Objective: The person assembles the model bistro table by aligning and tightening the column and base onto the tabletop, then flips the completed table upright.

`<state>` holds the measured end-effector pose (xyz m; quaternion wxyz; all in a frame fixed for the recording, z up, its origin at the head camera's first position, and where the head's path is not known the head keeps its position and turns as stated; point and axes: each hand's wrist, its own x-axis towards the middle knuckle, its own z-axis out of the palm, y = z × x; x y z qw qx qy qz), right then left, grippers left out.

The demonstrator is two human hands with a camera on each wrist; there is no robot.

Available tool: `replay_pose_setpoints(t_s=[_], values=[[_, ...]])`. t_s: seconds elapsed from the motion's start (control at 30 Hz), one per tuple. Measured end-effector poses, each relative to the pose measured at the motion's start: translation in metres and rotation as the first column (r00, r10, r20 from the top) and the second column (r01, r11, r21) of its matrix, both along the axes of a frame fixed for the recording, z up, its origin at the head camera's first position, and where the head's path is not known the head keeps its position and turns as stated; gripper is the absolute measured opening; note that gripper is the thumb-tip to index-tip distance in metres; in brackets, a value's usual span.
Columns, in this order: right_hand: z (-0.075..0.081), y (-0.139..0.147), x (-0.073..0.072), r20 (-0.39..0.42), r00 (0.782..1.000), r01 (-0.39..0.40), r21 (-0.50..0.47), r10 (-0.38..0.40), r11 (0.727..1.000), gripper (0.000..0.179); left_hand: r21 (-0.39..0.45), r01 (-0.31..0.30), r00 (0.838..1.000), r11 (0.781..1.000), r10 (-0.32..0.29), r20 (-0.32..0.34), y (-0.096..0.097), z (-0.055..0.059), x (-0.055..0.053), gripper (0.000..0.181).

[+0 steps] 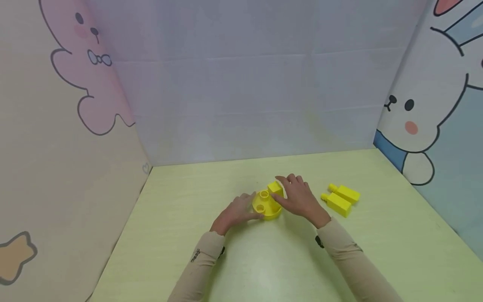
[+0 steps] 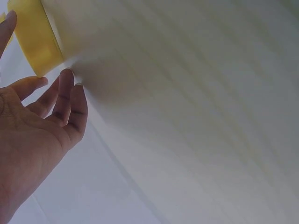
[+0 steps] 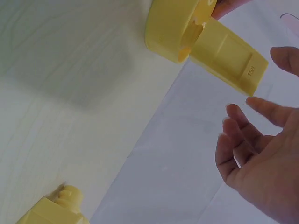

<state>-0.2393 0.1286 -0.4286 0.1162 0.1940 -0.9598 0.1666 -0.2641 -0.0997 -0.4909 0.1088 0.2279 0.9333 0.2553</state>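
So we've got a round yellow base (image 1: 270, 206) sitting on the bench (image 1: 188, 188), two ring-shaped sockets (image 1: 264, 194) showing, with a yellow block (image 1: 274, 187) standing upright at its far right side. Our left hand (image 1: 237, 208) is gripping the base between thumb and fingers. Our right hand (image 1: 299, 196) is open just beside the block, fingers relaxed. Farther right, two knob-ended blocks (image 1: 338, 204) lie side by side. We've got a cartoon bunny (image 1: 419, 96) on the right wall.

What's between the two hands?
Between the left hand and right hand: the round yellow base, with a yellow block on it. Shows in the head view.
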Motion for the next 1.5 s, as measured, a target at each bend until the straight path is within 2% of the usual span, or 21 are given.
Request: replay_pose_setpoints(t_s=[0.07, 0.13, 0.3, 0.53, 0.67, 0.73, 0.9, 1.0, 1.23, 1.37, 1.5], values=[[0.0, 0.002, -0.001, 0.023, 0.999, -0.043, -0.002, 0.043, 0.999, 0.051, -0.003, 0.0, 1.0, 1.0, 0.0, -0.002, 0.0, 0.0, 0.0, 0.095], [-0.001, 0.003, -0.002, 0.029, 0.999, -0.039, 0.009, 0.038, 0.999, 0.048, -0.006, 0.001, 1.0, 1.0, -0.001, -0.006, 0.001, 0.0, 0.0, 0.096], [-0.003, 0.006, -0.004, 0.019, 0.997, 0.069, 0.018, -0.07, 0.997, 0.048, -0.022, 0.003, 1.0, 1.0, -0.003, -0.016, 0.001, -0.002, 0.0, 0.097], [0.0, 0.008, -0.001, 0.01, 0.993, 0.117, 0.033, -0.118, 0.993, 0.045, -0.034, 0.001, 0.999, 0.999, -0.002, -0.032, 0.001, -0.002, 0.001, 0.096], [0.003, 0.01, 0.002, 0.02, 0.987, 0.156, 0.04, -0.157, 0.987, 0.052, -0.035, 0.004, 0.999, 0.999, -0.006, -0.04, 0.001, -0.003, 0.0, 0.095], [0.005, 0.011, 0.003, 0.039, 0.99, 0.133, 0.028, -0.134, 0.991, 0.055, -0.039, 0.002, 0.999, 0.999, -0.003, -0.038, 0.001, -0.003, 0.0, 0.095], [0.007, 0.017, 0.004, 0.105, 0.994, 0.021, 0.011, -0.022, 1.0, 0.054, -0.044, -0.01, 1.0, 0.999, 0.009, -0.021, 0.002, 0.0, 0.001, 0.096], [0.005, 0.019, 0.005, 0.132, 0.991, 0.014, 0.01, -0.015, 1.0, 0.051, -0.043, -0.017, 1.0, 0.999, 0.017, -0.01, 0.001, 0.0, 0.002, 0.096], [0.002, 0.023, 0.007, 0.09, 0.996, 0.025, 0.01, -0.025, 1.0, 0.055, -0.043, -0.023, 1.0, 0.999, 0.023, 0.005, 0.002, 0.0, 0.002, 0.096], [0.001, 0.024, 0.009, 0.063, 0.998, 0.005, -0.005, -0.005, 1.0, 0.047, -0.033, -0.022, 1.0, 0.999, 0.022, 0.004, 0.002, 0.001, 0.002, 0.095], [-0.001, 0.021, 0.01, 0.032, 0.999, 0.014, 0.026, -0.015, 1.0, 0.043, -0.037, -0.017, 1.0, 0.999, 0.017, -0.011, 0.001, 0.0, 0.002, 0.095]])
